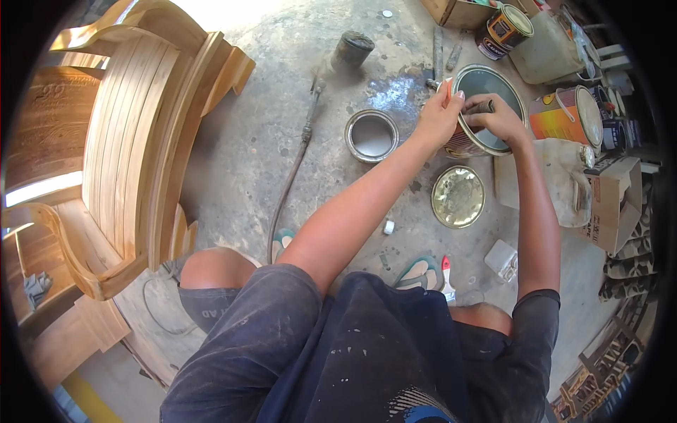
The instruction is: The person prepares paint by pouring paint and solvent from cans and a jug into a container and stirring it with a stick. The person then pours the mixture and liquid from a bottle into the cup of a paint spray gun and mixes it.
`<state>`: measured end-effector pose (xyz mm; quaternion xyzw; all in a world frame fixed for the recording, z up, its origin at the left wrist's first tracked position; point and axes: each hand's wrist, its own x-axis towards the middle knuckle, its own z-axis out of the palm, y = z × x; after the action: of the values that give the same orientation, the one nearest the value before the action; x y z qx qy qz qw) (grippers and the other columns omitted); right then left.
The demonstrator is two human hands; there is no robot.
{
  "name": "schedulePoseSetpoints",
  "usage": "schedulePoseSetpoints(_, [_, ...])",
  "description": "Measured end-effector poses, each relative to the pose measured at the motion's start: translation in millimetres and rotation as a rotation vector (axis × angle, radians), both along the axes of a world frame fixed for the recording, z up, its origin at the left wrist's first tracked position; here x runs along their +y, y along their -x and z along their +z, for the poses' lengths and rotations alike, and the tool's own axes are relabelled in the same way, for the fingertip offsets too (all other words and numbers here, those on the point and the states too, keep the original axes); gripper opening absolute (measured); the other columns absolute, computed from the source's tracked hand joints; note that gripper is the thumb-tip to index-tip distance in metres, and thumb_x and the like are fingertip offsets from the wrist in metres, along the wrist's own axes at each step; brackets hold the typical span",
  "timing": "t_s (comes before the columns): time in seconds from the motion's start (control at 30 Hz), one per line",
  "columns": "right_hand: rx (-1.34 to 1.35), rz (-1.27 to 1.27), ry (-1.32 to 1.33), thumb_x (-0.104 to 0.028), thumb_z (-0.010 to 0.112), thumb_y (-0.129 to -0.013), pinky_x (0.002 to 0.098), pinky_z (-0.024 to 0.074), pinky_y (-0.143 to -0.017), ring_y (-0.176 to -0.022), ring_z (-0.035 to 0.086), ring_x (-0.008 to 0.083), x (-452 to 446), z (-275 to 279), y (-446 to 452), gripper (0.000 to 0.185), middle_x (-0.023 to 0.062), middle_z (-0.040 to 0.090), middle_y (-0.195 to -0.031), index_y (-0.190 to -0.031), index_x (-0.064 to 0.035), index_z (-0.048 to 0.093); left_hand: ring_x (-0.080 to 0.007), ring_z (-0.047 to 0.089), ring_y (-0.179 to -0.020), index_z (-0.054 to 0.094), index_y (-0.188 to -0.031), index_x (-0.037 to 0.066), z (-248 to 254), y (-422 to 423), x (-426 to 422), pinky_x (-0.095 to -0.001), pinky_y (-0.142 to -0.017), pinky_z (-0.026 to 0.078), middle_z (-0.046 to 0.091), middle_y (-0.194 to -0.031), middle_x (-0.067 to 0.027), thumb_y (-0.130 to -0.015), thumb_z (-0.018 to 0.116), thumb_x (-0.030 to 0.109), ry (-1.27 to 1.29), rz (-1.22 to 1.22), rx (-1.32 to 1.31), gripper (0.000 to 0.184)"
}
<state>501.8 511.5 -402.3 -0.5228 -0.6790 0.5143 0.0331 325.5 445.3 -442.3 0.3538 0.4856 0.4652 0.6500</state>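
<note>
A large open paint can (523, 92) stands on the floor, tilted toward me, with its grey-green inside wall showing. At its left rim my left hand (438, 118) is closed, with a thin orange-red piece (449, 90) between thumb and fingers; its kind is unclear. My right hand (502, 121) reaches over the can's mouth with curled fingers, and a short dark object (488, 106) shows at them, too small to name. Left of the can is a smaller open tin (371, 136) with whitish liquid inside. A round metal lid (458, 197) lies below the can.
A spray gun hose (290, 176) runs along the floor. A dark tin (352, 51) stands farther away. A wooden bench (134, 141) is at left. Paint tins (505, 32), a jerrycan (543, 173) and a cardboard box (612, 204) line the right. A red-handled paintbrush (447, 278) lies near my foot.
</note>
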Motion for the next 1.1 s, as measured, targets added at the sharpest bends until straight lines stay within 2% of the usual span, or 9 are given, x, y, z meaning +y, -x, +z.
schedulePoseSetpoints(0.13, [-0.284, 0.053, -0.579, -0.010, 0.067, -0.075, 0.0314, 0.0504, -0.072, -0.072, 0.060, 0.0204, 13, -16, -9, 0.023, 0.0075, 0.069, -0.081, -0.095, 0.0000, 0.071, -0.0208, 0.043, -0.138, 0.031, -0.153, -0.005, -8, -5, 1, -0.0261, -0.111, 0.035, 0.042, -0.154, -0.0167, -0.102, 0.054, 0.035, 0.006, 0.028, 0.011, 0.069])
schedulePoseSetpoints(0.3, [-0.232, 0.078, -0.058, -0.011, 0.068, -0.074, 0.0334, 0.0508, -0.071, -0.069, 0.059, 0.0243, 2, 4, 1, 0.025, 0.0098, 0.069, -0.080, -0.097, -0.0012, 0.071, -0.0195, 0.046, -0.135, 0.030, -0.153, -0.005, -8, -4, 1, -0.0256, -0.109, 0.037, 0.045, -0.152, -0.0164, -0.102, 0.055, 0.035, -0.013, 0.030, 0.015, 0.069])
schedulePoseSetpoints(0.47, [-0.120, -0.040, -0.613, -0.013, 0.069, -0.072, 0.0318, 0.0502, -0.067, -0.065, 0.057, 0.0210, 10, -28, -5, 0.025, 0.0090, 0.067, -0.076, -0.093, 0.0002, 0.072, -0.0187, 0.048, -0.132, 0.030, -0.153, -0.005, -9, -4, 1, -0.0255, -0.107, 0.038, 0.046, -0.150, -0.0161, -0.102, 0.056, 0.034, -0.014, 0.029, -0.018, 0.069])
schedulePoseSetpoints(0.53, [-0.479, 0.046, -0.439, -0.013, 0.069, -0.072, 0.0308, 0.0496, -0.067, -0.066, 0.057, 0.0188, 10, -1, -3, 0.023, 0.0073, 0.067, -0.074, -0.090, 0.0014, 0.072, -0.0183, 0.049, -0.131, 0.032, -0.152, -0.005, -13, -7, 1, -0.0252, -0.106, 0.039, 0.047, -0.149, -0.0162, -0.101, 0.056, 0.032, -0.018, 0.065, -0.032, 0.067])
schedulePoseSetpoints(0.63, [-0.253, 0.088, -0.118, -0.009, 0.068, -0.072, 0.0281, 0.0486, -0.065, -0.066, 0.058, 0.0176, 3, 7, 3, 0.019, 0.0066, 0.066, -0.073, -0.087, 0.0032, 0.072, -0.0181, 0.050, -0.129, 0.035, -0.151, -0.005, -13, -5, 4, -0.0253, -0.106, 0.040, 0.049, -0.148, -0.0156, -0.101, 0.056, 0.029, -0.018, 0.026, 0.082, 0.064])
schedulePoseSetpoints(0.73, [-0.043, -0.052, -0.276, -0.006, 0.067, -0.071, 0.0270, 0.0486, -0.065, -0.066, 0.058, 0.0174, 5, -10, 8, 0.017, 0.0067, 0.066, -0.071, -0.084, 0.0035, 0.072, -0.0184, 0.051, -0.128, 0.037, -0.150, -0.004, -44, -20, 14, -0.0259, -0.106, 0.040, 0.050, -0.148, -0.0146, -0.101, 0.055, 0.029, -0.086, 0.089, 0.108, 0.062])
schedulePoseSetpoints(0.8, [0.136, -0.214, -0.398, -0.003, 0.066, -0.070, 0.0258, 0.0485, -0.064, -0.067, 0.059, 0.0171, 5, -22, 10, 0.015, 0.0067, 0.065, -0.070, -0.082, 0.0038, 0.071, -0.0316, 0.062, -0.108, 0.050, -0.145, 0.005, -72, -31, 20, -0.0363, -0.092, 0.049, 0.062, -0.125, -0.0225, -0.096, 0.056, 0.038, -0.195, 0.216, 0.200, 0.060])
schedulePoseSetpoints(0.97, [-0.338, -0.029, 0.038, -0.005, 0.067, -0.072, 0.0271, 0.0515, -0.066, -0.068, 0.061, 0.0167, 3, 26, 18, 0.019, 0.0082, 0.068, -0.077, -0.088, 0.0029, 0.072, -0.0334, 0.063, -0.106, 0.052, -0.142, 0.002, -79, -33, 23, -0.0375, -0.091, 0.050, 0.064, -0.121, -0.0226, -0.097, 0.055, 0.040, -0.252, 0.235, 0.238, 0.059])
schedulePoseSetpoints(1.1, [0.223, -0.245, -0.198, -0.005, 0.069, -0.073, 0.0272, 0.0508, -0.066, -0.066, 0.059, 0.0148, 10, -32, -1, 0.022, 0.0068, 0.067, -0.078, -0.094, 0.0021, 0.072, -0.0254, 0.064, -0.109, 0.054, -0.138, -0.002, -35, -12, 11, -0.0330, -0.094, 0.050, 0.066, -0.123, -0.0180, -0.098, 0.057, 0.037, -0.041, 0.085, 0.078, 0.057])
